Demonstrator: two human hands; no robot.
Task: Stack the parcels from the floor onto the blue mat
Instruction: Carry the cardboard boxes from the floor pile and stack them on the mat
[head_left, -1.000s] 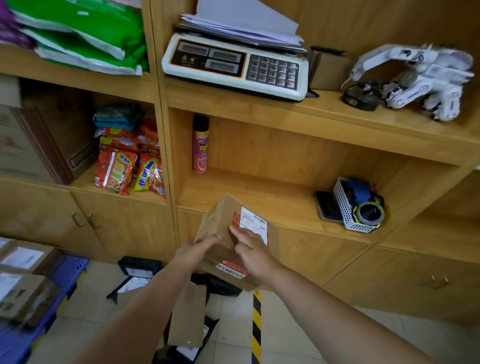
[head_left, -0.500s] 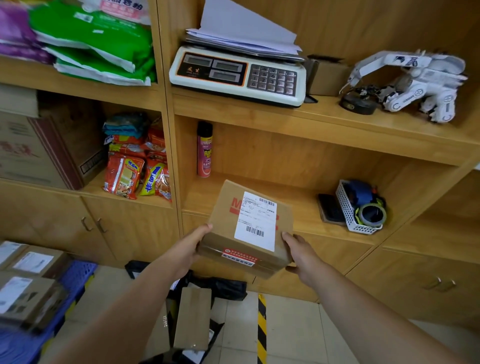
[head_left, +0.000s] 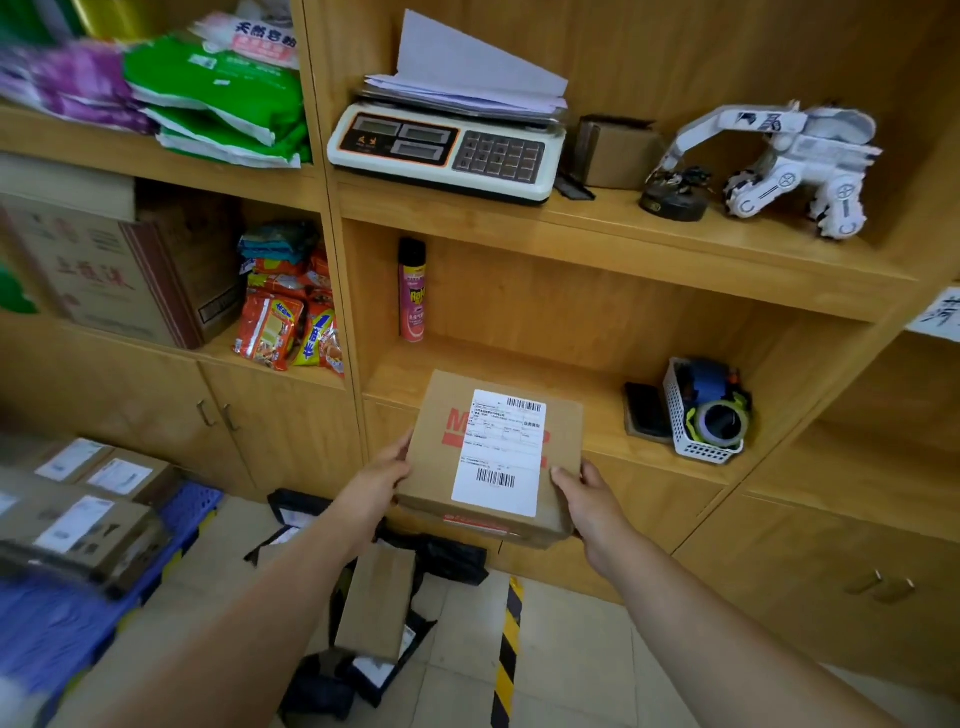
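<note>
— Turned label-up and level since a second ago, that cardboard parcel (head_left: 493, 457); earlier tilted on edge, with both hands bunched on its near face.

— And held how?

— Gripped from both sides, off the floor, at chest height before the lower shelf (head_left: 561, 374). Left hand (head_left: 376, 480) curled round the 9 o'clock edge, thumb on top. Right hand (head_left: 589, 499) curled round the 3 o'clock corner, fingertips hidden under the box.

— Label?

— White shipping label (head_left: 501, 452) face up, barcodes at 12 and 6 o'clock, over red print.

— Where was the blue mat?

— Seen at 8 o'clock, blue mat (head_left: 192, 506) with several stacked parcels (head_left: 93, 530) already on it, blurred.

— Left on the floor?

— At 6 o'clock, below the held box: a narrow brown parcel (head_left: 376, 603) lying over black mailer bags (head_left: 447, 558), beside yellow-black floor tape (head_left: 509, 639).

— On the shelves?

— At 12 o'clock, a weighing scale (head_left: 447, 150) under loose papers; spray can (head_left: 412, 291) just below. At 2 o'clock, a white toy robot (head_left: 779, 156). At 3 o'clock, a white basket (head_left: 696, 415) with tape rolls. At 10 o'clock, snack packets (head_left: 285, 322).
</note>
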